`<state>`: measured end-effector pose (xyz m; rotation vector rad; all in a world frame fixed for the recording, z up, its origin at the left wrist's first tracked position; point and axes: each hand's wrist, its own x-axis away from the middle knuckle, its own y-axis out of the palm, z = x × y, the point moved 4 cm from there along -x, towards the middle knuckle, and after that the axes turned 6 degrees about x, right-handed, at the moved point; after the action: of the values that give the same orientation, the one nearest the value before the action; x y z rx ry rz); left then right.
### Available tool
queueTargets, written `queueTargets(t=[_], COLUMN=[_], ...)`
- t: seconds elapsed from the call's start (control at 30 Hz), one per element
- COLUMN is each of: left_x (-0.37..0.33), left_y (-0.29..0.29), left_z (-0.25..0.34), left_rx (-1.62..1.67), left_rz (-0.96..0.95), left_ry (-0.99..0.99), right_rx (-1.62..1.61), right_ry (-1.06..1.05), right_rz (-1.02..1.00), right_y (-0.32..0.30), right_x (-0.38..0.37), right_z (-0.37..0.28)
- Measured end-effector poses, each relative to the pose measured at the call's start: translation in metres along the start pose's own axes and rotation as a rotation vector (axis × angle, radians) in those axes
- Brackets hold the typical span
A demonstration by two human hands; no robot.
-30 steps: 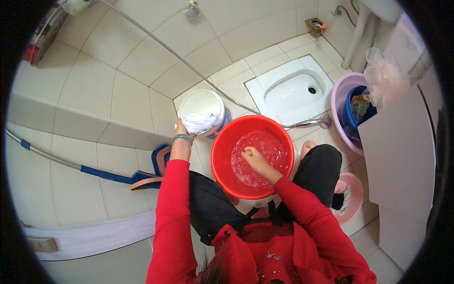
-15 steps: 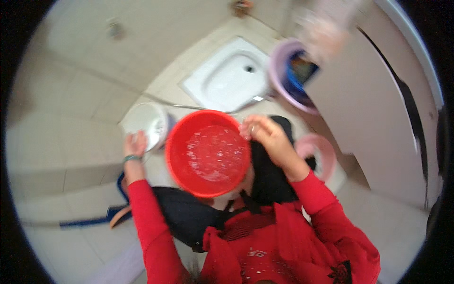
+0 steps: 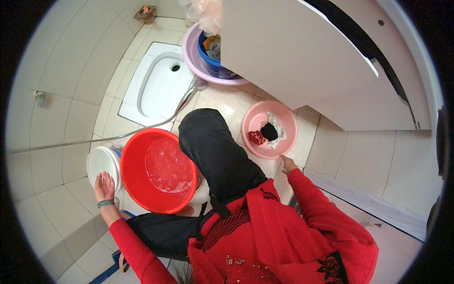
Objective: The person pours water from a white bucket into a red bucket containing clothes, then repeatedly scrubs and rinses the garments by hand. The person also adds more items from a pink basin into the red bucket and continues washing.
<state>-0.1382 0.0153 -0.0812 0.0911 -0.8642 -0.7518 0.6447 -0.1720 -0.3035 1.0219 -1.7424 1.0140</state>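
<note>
My left hand (image 3: 104,187) is palm up with its fingers stretched out, over the edge of a white lidded bucket (image 3: 97,163). It holds nothing; a green bangle circles its wrist. Beside the bucket stands a red basin (image 3: 130,182) with clear, bubbly water in it. My right hand (image 3: 288,164) is at the near rim of a pink basin (image 3: 249,139), its fingers partly extended and a fingertip at the rim. Inside the pink basin lie a dark red cloth (image 3: 256,137), a black cloth (image 3: 269,132) and a white cloth (image 3: 281,134).
A white squat toilet (image 3: 131,106) is set in the tiled floor at the back. A metal shower hose (image 3: 94,140) runs past it. Behind are a lilac basin (image 3: 189,49) and a blue tub (image 3: 215,70). A pale cabinet (image 3: 283,52) juts in at right.
My right hand has left the side of the red basin and moved right to the pink basin. My left hand stays by the white bucket. The view has turned to the right.
</note>
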Motion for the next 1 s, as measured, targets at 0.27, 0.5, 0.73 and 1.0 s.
queueTargets(t=[0.27, 0.5, 0.73, 1.0], left_x=[0.016, 0.03, 0.034, 0.046], left_y=[0.0, 0.006, 0.027, 0.045], left_z=[-0.034, -0.04, -0.048, -0.043], left_rx=[0.016, 0.032, 0.074, 0.117], left_rz=[0.024, 0.003, -0.094, -0.19], left_ry=[-0.047, -0.059, -0.072, -0.044], right_rx=[-0.719, -0.96, -0.93, -0.589], right_ry=[-0.018, 0.033, 0.07, 0.186], right_rz=[-0.04, -0.073, -0.233, -0.491], right_y=[0.051, 0.077, 0.107, 0.149], right_x=[-0.042, -0.06, -0.041, 0.017], right_z=[-0.006, -0.014, -0.079, -0.137])
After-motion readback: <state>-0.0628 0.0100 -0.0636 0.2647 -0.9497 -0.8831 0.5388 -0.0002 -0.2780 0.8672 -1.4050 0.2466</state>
